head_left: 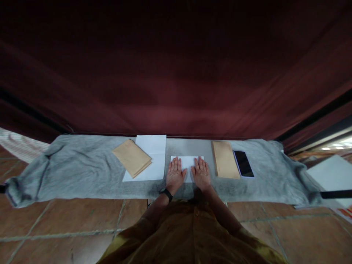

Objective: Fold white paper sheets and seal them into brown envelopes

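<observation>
A white sheet of paper (187, 161), folded smaller than the larger sheets beside it, lies in front of me on a grey cloth. My left hand (175, 176) rests flat on its left side, fingers stretched out and pointing away from me. On its right side lies my right hand (201, 174), also flat with the fingers extended. The thumbs point toward each other with a small gap between them. Both palms hide much of the paper. Neither hand grips anything.
Left of my hands, brown envelopes (132, 157) lie over larger white paper (156, 161). To the right are a stack of brown envelopes (225, 159) and a phone (244, 164). The grey cloth (82, 165) covers the narrow surface, and a dark red curtain (176, 91) rises behind it.
</observation>
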Available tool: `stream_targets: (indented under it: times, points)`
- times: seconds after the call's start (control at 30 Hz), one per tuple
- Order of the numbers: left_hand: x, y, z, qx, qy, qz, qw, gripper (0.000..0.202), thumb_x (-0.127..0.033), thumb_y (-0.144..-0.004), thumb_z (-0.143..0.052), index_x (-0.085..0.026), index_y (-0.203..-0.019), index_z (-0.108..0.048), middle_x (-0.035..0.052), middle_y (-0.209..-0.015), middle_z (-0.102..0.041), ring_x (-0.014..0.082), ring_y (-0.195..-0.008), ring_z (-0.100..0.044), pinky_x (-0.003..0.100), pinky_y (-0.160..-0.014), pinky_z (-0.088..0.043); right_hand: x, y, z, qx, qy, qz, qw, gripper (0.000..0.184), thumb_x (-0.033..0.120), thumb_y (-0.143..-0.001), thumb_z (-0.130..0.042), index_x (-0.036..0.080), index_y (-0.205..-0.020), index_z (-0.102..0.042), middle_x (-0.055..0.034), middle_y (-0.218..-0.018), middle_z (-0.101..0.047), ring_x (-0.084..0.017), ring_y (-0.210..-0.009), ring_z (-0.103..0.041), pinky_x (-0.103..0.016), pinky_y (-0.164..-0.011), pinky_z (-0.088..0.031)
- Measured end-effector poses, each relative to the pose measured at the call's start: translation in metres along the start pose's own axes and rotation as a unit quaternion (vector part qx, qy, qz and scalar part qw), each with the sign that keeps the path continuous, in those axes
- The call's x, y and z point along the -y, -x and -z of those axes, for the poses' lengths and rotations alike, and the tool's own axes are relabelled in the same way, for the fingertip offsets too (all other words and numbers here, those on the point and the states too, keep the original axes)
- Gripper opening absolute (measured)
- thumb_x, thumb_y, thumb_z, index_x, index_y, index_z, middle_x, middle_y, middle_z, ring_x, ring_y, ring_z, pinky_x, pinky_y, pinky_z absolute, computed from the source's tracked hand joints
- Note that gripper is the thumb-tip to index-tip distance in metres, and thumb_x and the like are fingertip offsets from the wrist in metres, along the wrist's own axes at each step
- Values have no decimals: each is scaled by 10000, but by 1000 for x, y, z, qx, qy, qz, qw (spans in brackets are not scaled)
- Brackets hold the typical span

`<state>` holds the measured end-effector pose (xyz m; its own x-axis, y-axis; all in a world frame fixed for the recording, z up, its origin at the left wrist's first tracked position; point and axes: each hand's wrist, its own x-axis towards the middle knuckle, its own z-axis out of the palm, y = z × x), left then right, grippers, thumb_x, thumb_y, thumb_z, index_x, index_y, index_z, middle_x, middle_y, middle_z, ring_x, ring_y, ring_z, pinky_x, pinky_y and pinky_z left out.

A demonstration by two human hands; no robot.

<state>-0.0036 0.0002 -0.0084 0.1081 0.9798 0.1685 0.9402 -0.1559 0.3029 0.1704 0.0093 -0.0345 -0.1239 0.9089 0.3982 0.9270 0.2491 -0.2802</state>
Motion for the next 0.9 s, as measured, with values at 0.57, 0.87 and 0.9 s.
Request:
stream_targets:
  times: [0.57,0.87,0.9]
  points:
    - [-11,-27,-10,12,-77,-15,997,548,-297,-1039,-315,-110,-1539,-440,141,-1624,-397,268,-1526,-342,482,-1256,-273,11,-18,-2,51,50,38,997,490,305,-1075,-380,115,-1516,-478,-183,-1608,-416,-294,-1485,-381,-503,-1198,-296]
    - [12,-23,-18,-40,-75,28,996,620,-353,-1040,-302,-19,-1559,-362,194,-1632,-350,283,-1551,-274,485,-1257,-273,-6,-5,-1,2,78,-31,996,628,416,-1084,-297,1,-1550,-372,-274,-1574,-424,-326,-1462,-416,-504,-1183,-345]
    - [13,-23,-17,-40,-75,27,996,620,-346,-1038,-302,-15,-1559,-358,196,-1631,-352,285,-1552,-271,490,-1258,-273,-7,-4,0,-4,77,-30,997,635,420,-1084,-287,2,-1557,-355,-274,-1572,-426,-328,-1458,-421,-509,-1180,-350]
